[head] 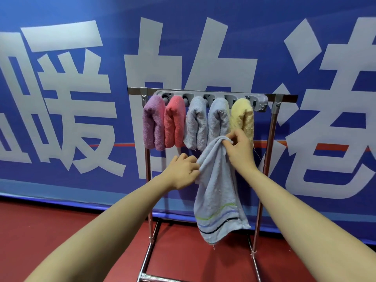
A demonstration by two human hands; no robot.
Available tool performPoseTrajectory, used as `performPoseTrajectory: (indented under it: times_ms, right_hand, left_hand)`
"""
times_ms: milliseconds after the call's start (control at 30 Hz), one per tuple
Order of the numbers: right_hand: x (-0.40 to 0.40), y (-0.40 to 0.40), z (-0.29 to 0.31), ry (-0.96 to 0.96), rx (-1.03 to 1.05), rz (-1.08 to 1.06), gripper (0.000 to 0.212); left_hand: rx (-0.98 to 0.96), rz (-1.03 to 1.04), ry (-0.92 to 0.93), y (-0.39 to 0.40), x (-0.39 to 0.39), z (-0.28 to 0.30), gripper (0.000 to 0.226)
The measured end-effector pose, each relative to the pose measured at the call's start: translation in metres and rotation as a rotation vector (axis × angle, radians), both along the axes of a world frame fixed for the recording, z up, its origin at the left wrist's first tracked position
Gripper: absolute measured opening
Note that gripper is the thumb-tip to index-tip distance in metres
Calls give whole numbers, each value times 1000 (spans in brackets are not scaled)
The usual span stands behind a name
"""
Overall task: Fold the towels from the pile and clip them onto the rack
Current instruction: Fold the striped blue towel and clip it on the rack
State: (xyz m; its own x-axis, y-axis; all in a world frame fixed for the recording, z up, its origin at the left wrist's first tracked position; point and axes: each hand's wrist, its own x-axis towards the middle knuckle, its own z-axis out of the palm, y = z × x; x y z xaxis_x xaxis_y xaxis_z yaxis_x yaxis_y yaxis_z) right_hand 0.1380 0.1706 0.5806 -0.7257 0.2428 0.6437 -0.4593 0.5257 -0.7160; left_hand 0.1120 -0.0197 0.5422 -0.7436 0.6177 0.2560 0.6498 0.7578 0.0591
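I've got the striped towel (218, 192) hanging in front of the rack (211, 92): my right hand (239, 148) pinches its top edge, my left hand (184, 169) grips the left edge. Five towels are clipped already. Folding step, I reckon; next, halve it and find a clip.

Blue banner (67, 123) behind the rack: one row of large white Chinese characters, running past both picture edges. Legible in full: 暖 (67, 94), left of centre; 的 (189, 86), centre, its lower part covered by the rack and towels. Character at far left edge cut off, unreadable. Character at right (333, 110) cut by the frame, not read with certainty. No other text, brand or number legible
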Motion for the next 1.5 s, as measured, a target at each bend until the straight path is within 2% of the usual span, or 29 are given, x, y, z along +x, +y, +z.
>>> performPoseTrajectory:
  times_ms: [100,167,200,300,433,500,567,733,867,967,1100,1233,1333,1433,1500]
  right_hand:
    - [3,12,3,35,-10,-81,15]
    - [5,21,0,8,9,-110,7]
    - [5,24,-2,-8,31,-120,12]
    - [6,28,-8,-22,94,-150,17]
    - [4,27,-10,-65,38,-125,10]
    - [5,27,-9,-66,30,-108,6]
    - [8,24,-6,-67,17,-69,3]
    - [9,13,-4,-85,-5,6,4]
    - [5,8,-4,-133,55,7,2]
    - [2,1,-4,-131,146,-56,17]
    - [-2,-14,-8,-137,316,-220,33]
    - [-1,-19,-11,-127,356,-325,31]
    - [3,-19,-10,-105,265,-245,19]
    - [8,-20,-8,-126,251,-191,21]
    - [7,-19,-8,-152,250,-180,15]
  left_hand:
    - [14,31,143,-7,-6,3,61]
    - [58,58,261,-11,-11,10,56]
    - [104,72,285,-13,-14,15,49]
    - [304,71,262,-14,-19,28,26]
    - [580,46,145,-15,-16,39,19]
    - [654,67,108,-20,-16,42,10]
    - [661,72,101,-26,-18,43,6]
    - [615,128,92,-31,-18,43,23]
    - [569,212,153,-26,-15,39,17]
    - [699,227,97,-15,-7,37,6]
    - [786,204,84,3,5,37,10]
    - [797,212,89,7,7,41,16]
    - [813,209,90,8,8,42,28]
    - [809,201,97,8,8,41,34]
    - [785,214,110,9,7,41,36]
